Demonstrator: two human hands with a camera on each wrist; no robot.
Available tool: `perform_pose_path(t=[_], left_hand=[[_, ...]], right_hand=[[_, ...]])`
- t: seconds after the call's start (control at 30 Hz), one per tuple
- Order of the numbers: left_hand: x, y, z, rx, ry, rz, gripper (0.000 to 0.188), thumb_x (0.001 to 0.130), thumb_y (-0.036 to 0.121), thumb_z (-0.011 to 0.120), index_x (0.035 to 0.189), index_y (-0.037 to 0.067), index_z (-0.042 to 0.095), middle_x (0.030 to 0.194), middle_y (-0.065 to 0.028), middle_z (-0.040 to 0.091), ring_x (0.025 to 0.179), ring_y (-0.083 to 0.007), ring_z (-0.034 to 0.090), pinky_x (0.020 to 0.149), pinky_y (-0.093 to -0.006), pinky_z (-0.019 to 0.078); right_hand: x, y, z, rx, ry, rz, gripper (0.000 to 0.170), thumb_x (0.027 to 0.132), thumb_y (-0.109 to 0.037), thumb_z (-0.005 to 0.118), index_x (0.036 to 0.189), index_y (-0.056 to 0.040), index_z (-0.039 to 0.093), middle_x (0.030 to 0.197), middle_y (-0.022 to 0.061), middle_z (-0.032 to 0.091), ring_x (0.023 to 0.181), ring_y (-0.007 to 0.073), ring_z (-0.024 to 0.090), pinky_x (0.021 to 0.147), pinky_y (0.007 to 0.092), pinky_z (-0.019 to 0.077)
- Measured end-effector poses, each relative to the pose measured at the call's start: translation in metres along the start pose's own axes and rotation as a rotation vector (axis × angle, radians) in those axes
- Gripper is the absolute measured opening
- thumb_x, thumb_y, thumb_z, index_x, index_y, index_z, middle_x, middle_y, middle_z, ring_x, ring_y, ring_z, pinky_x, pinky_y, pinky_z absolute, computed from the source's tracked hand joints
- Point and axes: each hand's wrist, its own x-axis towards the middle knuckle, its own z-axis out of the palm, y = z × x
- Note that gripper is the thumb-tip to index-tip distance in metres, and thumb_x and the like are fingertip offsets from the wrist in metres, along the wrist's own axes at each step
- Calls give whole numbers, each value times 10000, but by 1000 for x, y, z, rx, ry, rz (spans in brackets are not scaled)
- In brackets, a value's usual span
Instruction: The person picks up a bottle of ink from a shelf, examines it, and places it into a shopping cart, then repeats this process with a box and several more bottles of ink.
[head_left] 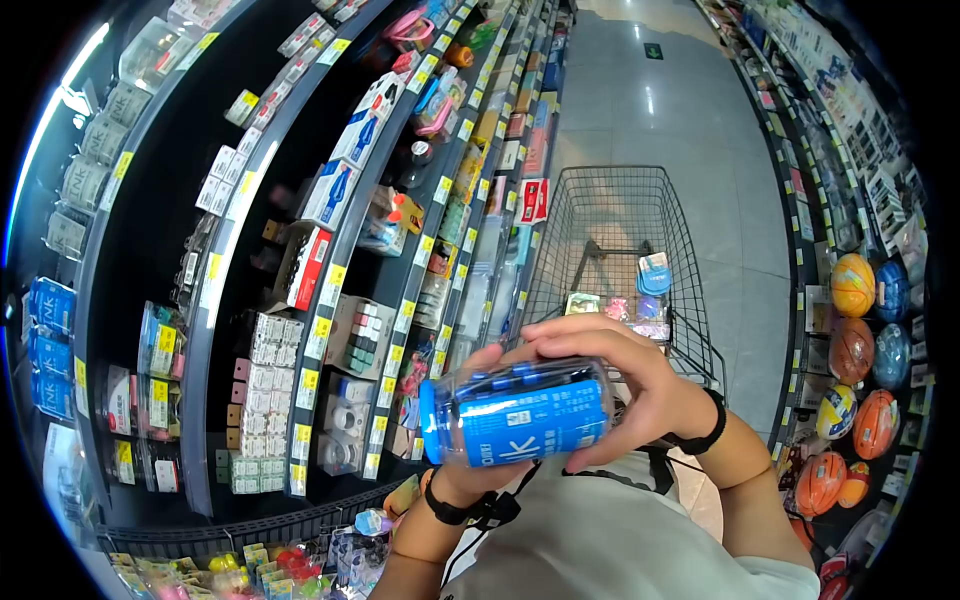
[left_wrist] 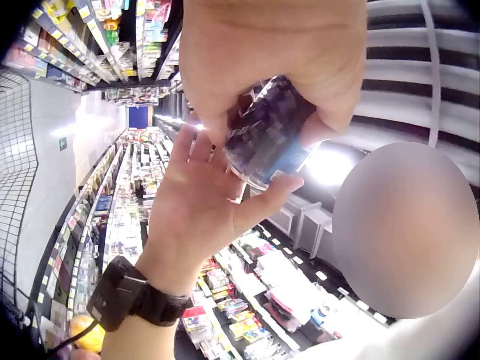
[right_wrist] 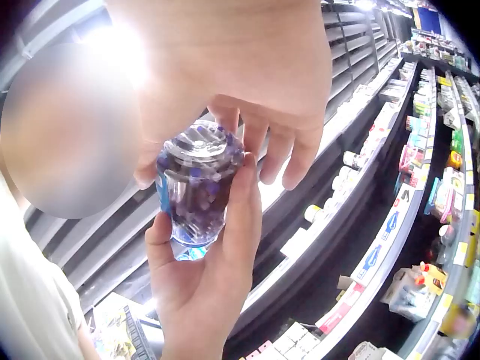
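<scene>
Both hands hold a clear plastic jar of ink cartridges [head_left: 530, 415] on its side in front of the chest. It has a blue lid [head_left: 430, 420] at the left and a blue label with white print, facing up. Small dark blue pieces show through the clear base [right_wrist: 196, 169]. My right hand [head_left: 655, 395] grips the base end, thumb below and fingers over the top. My left hand [head_left: 462, 480] holds the lid end from beneath, mostly hidden by the jar; the right wrist view shows its thumb and fingers [right_wrist: 244, 202] on either side of the jar.
A wire shopping cart [head_left: 610, 210] stands ahead with several packages near its close end. Stocked shelves [head_left: 330, 260] line the left, with blue INK packs [head_left: 52, 350]. Balls [head_left: 850, 350] hang along the right shelf. A tiled aisle floor [head_left: 740, 230] runs between.
</scene>
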Motion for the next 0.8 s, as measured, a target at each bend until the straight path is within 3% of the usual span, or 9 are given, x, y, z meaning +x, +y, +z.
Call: perform_pose_path(t=[0.43, 0.6, 0.73, 0.8], left_hand=[[-17, 22, -20, 148, 64, 62, 975, 778, 177, 864, 1541, 126, 260, 1532, -210, 422, 1412, -367, 457, 1131, -508, 455], [-27, 27, -18, 110, 321, -77, 1031, 685, 375, 929, 1506, 136, 352, 1434, -115, 512, 1335, -315, 539, 1112, -477, 489], [-34, 20, -24, 118, 339, -65, 1042, 678, 389, 938, 1502, 138, 351, 1416, -99, 523, 1331, -299, 545, 1107, -471, 495], [-37, 21, -28, 109, 278, -86, 1055, 741, 403, 917, 1536, 108, 289, 1465, -84, 471, 1371, -264, 484, 1140, -436, 432]], right_hand=[[11, 5, 26, -35, -35, 19, 954, 568, -270, 1016, 1395, -71, 583, 1453, 167, 529, 1303, 306, 552, 1088, 429, 433], [8, 7, 30, 109, 28, 149, 603, 714, -187, 945, 1256, -76, 703, 1250, 76, 612, 1099, 189, 598, 911, 315, 500], [7, 15, 33, 207, 46, 171, 544, 763, -161, 908, 1257, -69, 699, 1231, 72, 620, 1096, 181, 596, 880, 304, 497], [6, 15, 35, 247, 61, 192, 520, 785, -146, 888, 1261, -66, 696, 1233, 72, 622, 1092, 179, 596, 876, 303, 497]])
